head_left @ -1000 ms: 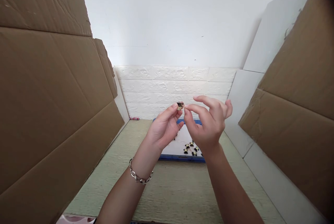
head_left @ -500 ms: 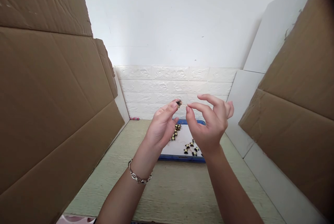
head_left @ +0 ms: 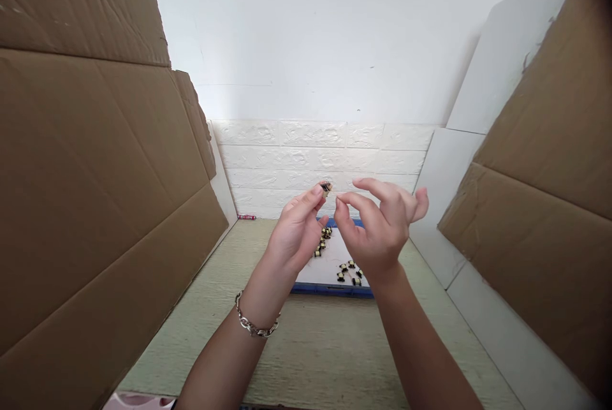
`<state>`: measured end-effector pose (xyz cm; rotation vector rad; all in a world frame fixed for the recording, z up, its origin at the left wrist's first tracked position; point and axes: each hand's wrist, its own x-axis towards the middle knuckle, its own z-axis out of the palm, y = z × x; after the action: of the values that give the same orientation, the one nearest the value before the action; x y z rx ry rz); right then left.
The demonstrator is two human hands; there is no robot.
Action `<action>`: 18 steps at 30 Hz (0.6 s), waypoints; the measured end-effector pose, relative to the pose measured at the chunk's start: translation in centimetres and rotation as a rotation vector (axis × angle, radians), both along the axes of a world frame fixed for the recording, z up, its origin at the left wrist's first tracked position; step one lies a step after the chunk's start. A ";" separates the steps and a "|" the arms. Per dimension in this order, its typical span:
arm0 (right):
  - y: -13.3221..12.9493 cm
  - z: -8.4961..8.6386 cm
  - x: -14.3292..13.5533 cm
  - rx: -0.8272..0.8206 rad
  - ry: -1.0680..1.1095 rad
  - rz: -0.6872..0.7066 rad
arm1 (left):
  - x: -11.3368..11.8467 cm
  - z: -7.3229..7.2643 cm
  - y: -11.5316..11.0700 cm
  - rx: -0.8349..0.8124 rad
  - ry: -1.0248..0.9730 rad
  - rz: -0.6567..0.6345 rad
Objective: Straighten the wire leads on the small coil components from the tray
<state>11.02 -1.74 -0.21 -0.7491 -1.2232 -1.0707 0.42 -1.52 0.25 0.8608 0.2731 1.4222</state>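
Note:
My left hand (head_left: 300,222) pinches a small black and pale yellow coil part (head_left: 326,189) between thumb and fingers, raised above the table. Just right of it, my right hand (head_left: 375,222) has its thumb and index fingertips pressed together, the other fingers spread; whatever thin thing they hold is too small to make out. Behind and below the hands, several similar coil parts (head_left: 356,282) with thin wires lie on a white surface in a blue-edged tray (head_left: 329,290).
Cardboard panels stand on the left (head_left: 95,174) and right (head_left: 540,161). A small red tube (head_left: 247,217) lies at the back left of the pale green table (head_left: 329,346). A white brick-patterned wall (head_left: 310,158) rises behind.
My right hand has moved slightly left and down, closer to my left hand. The coil part in my left hand has tilted and shifted a little left.

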 end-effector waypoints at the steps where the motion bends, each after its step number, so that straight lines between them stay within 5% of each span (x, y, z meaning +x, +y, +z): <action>1: 0.0 0.0 0.0 -0.001 -0.005 0.000 | 0.0 0.0 0.0 -0.002 -0.009 -0.011; 18: 0.2 0.1 0.2 -0.044 0.112 0.172 | -0.1 0.1 -0.1 -0.053 -0.024 -0.050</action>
<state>11.23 -1.59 -0.15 -0.7143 -1.1960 -0.8524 0.32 -1.63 0.34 0.8015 0.2687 1.3724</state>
